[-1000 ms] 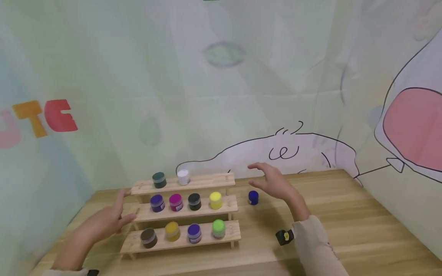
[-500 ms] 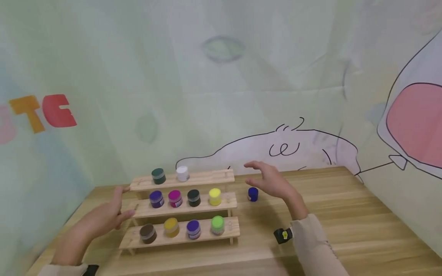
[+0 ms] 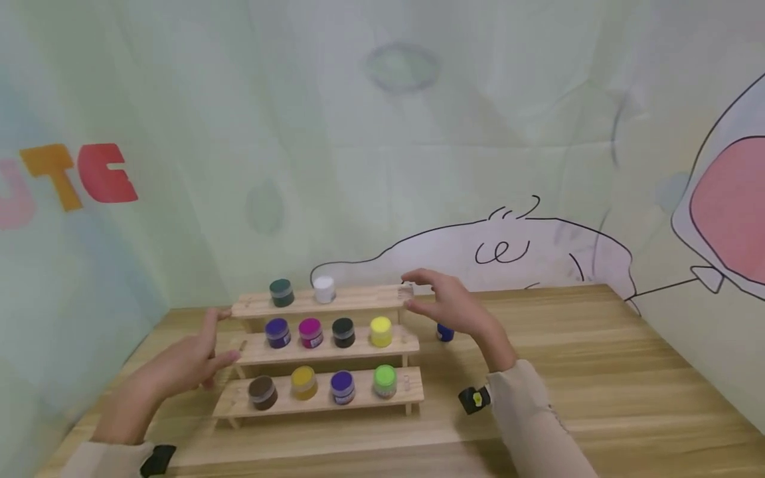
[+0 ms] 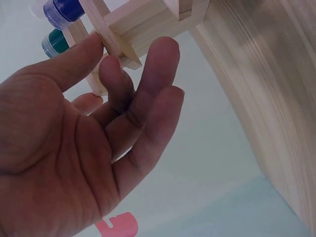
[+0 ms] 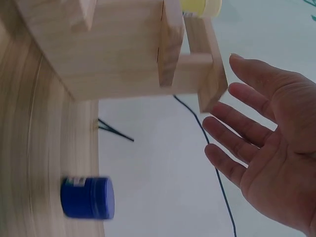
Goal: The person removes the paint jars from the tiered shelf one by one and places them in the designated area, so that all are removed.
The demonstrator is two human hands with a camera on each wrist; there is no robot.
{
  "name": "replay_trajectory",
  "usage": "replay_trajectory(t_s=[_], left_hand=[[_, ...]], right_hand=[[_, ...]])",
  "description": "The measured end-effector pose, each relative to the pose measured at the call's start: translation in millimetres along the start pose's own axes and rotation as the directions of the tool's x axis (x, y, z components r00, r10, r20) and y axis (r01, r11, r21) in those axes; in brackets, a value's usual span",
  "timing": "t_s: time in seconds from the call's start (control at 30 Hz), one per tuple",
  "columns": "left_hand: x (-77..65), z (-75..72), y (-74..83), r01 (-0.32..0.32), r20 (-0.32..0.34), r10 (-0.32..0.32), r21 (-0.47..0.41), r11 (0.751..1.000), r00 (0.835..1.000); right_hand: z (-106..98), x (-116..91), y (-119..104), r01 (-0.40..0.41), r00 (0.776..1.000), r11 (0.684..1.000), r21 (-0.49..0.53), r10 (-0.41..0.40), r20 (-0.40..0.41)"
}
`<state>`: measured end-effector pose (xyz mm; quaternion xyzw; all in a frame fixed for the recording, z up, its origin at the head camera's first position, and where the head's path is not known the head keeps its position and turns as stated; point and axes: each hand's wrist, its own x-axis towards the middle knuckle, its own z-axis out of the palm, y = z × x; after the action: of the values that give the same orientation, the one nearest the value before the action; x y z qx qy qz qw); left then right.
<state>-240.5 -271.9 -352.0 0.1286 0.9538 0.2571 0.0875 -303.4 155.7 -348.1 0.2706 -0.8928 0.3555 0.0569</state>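
Observation:
A three-tier wooden rack stands on the table with several lidded paint jars on its steps. My left hand is at the rack's left end, index finger at the top step and thumb by the middle one. In the left wrist view its thumb reaches a shelf end while the other fingers bend loosely. My right hand is at the top step's right end, thumb and fingers spread around that corner. The right wrist view shows fingertips right at the wood. A dark blue jar stands on the table, partly behind the right hand.
The top step carries a dark green jar and a white jar. A yellow jar and a light green jar stand near the lower steps' right ends. A printed cloth hangs behind the table.
My right hand has moved left from above the dark blue jar to the top step's right end. The left hand stays at the rack's left end. The head view has shifted slightly.

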Motion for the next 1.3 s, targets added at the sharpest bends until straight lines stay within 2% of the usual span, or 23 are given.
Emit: replay_trajectory(t_s=[0.17, 0.33, 0.53, 0.73, 0.87, 1.07, 1.3], left_hand=[[-1.1, -5.6, -1.7, -0.038, -0.009, 0.037, -0.045, 0.998, 0.999], [0.8, -9.6, 0.7, -0.068, -0.008, 0.068, -0.076, 0.995, 0.998], [2.4, -9.5, 2.9, -0.057, -0.015, 0.056, -0.071, 0.996, 0.998], [2.7, -4.9, -4.0, -0.085, -0.006, 0.085, -0.12, 0.989, 0.996], [-1.9, -1.7, -13.6, -0.131, -0.014, 0.13, -0.136, 0.982, 0.991], [-9.4, 3.3, -21.0, -0.159, -0.052, 0.154, -0.119, 0.98, 0.987], [0.9, 5.0, -16.7, -0.164, -0.077, 0.157, -0.093, 0.982, 0.985]], right_hand=[[8.9, 13.7, -17.2, 0.052, 0.999, 0.998, 0.028, -0.052, -0.011], [14.9, 23.3, -28.8, 0.054, 0.999, 0.997, 0.061, -0.054, -0.005], [20.7, 32.3, -37.8, 0.039, 0.999, 0.993, 0.11, -0.04, 0.009], [32.1, 46.7, -41.6, 0.032, 0.998, 0.989, 0.145, -0.04, 0.054], [41.6, 57.8, -46.8, 0.051, 0.994, 0.988, 0.148, -0.065, 0.09], [56.8, 73.1, -58.7, 0.081, 0.983, 0.986, 0.147, -0.104, 0.152], [65.6, 86.5, -66.3, 0.072, 0.982, 0.995, 0.067, -0.082, 0.172]])
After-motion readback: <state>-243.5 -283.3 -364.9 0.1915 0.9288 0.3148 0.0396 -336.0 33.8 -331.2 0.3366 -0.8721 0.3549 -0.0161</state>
